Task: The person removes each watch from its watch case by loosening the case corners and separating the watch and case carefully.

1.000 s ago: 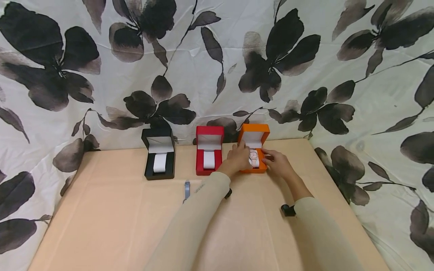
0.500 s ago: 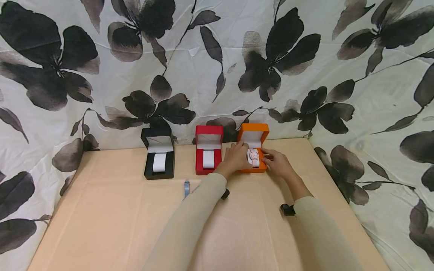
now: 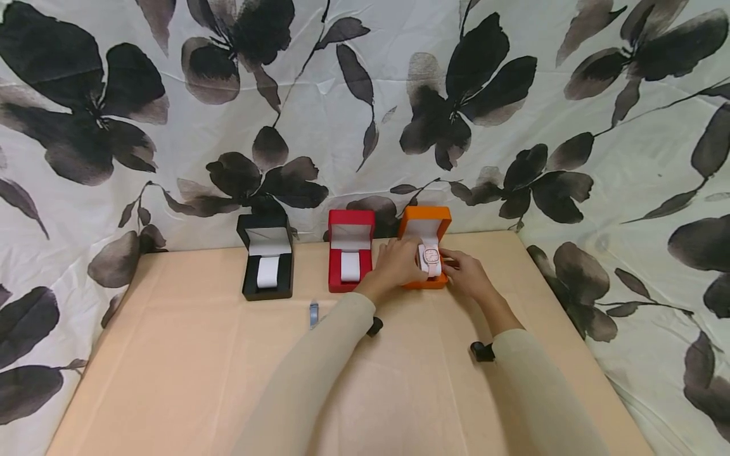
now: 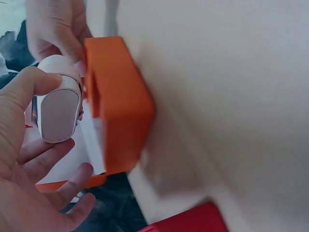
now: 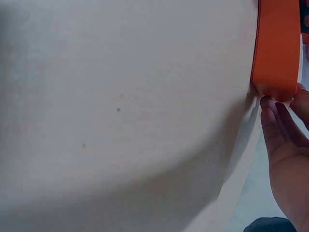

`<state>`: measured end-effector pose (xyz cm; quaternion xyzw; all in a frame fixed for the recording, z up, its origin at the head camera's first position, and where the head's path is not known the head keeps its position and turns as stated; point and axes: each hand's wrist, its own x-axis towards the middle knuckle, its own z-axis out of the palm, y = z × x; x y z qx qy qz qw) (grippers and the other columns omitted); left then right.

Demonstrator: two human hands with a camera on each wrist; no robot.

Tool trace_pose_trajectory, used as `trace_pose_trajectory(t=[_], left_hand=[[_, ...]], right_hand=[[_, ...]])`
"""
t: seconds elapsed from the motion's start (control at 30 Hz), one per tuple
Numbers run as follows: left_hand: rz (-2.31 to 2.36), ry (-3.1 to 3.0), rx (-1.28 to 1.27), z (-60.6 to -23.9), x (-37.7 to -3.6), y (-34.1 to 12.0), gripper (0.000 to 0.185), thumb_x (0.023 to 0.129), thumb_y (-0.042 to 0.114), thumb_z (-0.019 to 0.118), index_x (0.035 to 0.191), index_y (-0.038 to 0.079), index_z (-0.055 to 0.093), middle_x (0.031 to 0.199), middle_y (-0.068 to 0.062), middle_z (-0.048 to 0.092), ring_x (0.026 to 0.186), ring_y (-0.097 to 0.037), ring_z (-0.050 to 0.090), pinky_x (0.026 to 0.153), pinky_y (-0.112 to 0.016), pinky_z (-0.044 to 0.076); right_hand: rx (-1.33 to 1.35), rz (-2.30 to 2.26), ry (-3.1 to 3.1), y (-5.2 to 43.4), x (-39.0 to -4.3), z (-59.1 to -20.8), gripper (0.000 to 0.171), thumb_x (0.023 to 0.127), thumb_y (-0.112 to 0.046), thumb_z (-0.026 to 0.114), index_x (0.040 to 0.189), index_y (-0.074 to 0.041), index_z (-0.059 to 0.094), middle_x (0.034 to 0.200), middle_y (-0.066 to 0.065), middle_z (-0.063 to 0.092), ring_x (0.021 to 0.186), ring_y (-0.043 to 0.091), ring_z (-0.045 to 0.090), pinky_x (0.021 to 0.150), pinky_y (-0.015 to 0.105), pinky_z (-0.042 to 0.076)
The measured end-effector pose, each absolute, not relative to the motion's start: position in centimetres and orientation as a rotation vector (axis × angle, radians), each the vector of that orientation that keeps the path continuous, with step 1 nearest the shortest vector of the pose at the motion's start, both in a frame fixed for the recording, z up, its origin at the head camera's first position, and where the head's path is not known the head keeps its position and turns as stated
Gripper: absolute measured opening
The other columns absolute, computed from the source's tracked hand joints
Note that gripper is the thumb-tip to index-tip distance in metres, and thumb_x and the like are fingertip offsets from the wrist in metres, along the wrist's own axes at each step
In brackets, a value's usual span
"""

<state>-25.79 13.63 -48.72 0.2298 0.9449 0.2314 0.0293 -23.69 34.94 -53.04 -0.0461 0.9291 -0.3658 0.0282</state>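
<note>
Since the earlier frames the pink watch on its white cushion has come up a little out of the orange box; it sat lower in the box tray before, now it's raised and tipped toward the lid.

Left hand pinches the watch: thumb on the top of the cushion, fingers curled under it, per the left wrist view. Right hand sits on the other side of the box; one of its fingertips touches the cushion's far end and the box rim. In the right wrist view its fingers lie fairly straight against the box corner; can't tell whether they actually clamp anything.

Watch: pale pink strap, rounded square face, wrapped round a white pillow. Box: orange outside, white lining, lid standing open.

Orange box stands near the back edge of the table, right of centre. Red box just beside it to the left, open, white cushion inside. Black box further left, also open with a white cushion, well apart from the red one. A small blue-grey strap lies on the table in front of the red box, next to the left sleeve. Floral cloth hangs behind and around the table.
</note>
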Motion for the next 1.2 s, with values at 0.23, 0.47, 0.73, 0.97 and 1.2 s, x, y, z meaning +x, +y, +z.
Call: trace_pose_trajectory(t=[0.23,0.47,0.73,0.97,1.2], left_hand=[[0.748,2.916,0.809,-46.7,-25.4,13.1,0.059,0.078,0.046,0.085,0.127,0.021,0.063,0.101,0.006,0.066,0.094,-0.019,0.053,0.080,-0.034,0.045],[0.828,2.891,0.859,-45.0,-25.0,12.0,0.067,0.080,0.041,0.085,0.139,0.020,0.060,0.118,0.001,0.068,0.101,-0.024,0.060,0.084,-0.037,0.054],[1.051,2.756,0.901,-43.6,-24.2,10.2,0.076,0.082,0.025,0.085,0.149,0.013,0.051,0.141,-0.006,0.060,0.119,-0.027,0.057,0.102,-0.043,0.055],[1.201,2.684,0.967,-42.4,-23.5,8.1,0.078,0.082,0.018,0.084,0.151,0.016,0.049,0.142,-0.009,0.058,0.126,-0.031,0.056,0.103,-0.045,0.056],[1.228,2.704,1.010,-40.6,-22.4,6.2,0.075,0.082,0.017,0.082,0.148,0.001,0.050,0.142,-0.013,0.058,0.121,-0.026,0.060,0.107,-0.035,0.054]], right_hand=[[-0.184,-1.205,2.895,35.1,-23.5,-52.3,0.047,0.104,-0.011,0.061,0.149,-0.001,0.052,0.142,0.026,0.059,0.128,0.043,0.061,0.110,0.054,0.049],[-0.340,-1.339,2.845,34.4,-22.6,-49.6,0.055,0.101,-0.007,0.065,0.153,-0.001,0.046,0.150,0.025,0.053,0.134,0.045,0.055,0.112,0.057,0.046],[-0.471,-1.432,2.711,33.7,-21.3,-46.7,0.075,0.097,-0.003,0.069,0.162,-0.014,0.034,0.157,0.018,0.046,0.141,0.045,0.048,0.116,0.060,0.039],[-0.521,-1.434,2.647,32.3,-20.5,-44.3,0.092,0.088,-0.008,0.082,0.164,-0.022,0.030,0.161,0.014,0.041,0.142,0.044,0.047,0.118,0.059,0.038],[-0.586,-1.467,2.676,30.2,-19.5,-42.1,0.091,0.083,-0.009,0.087,0.160,-0.019,0.038,0.155,0.012,0.048,0.139,0.035,0.051,0.117,0.055,0.040]])
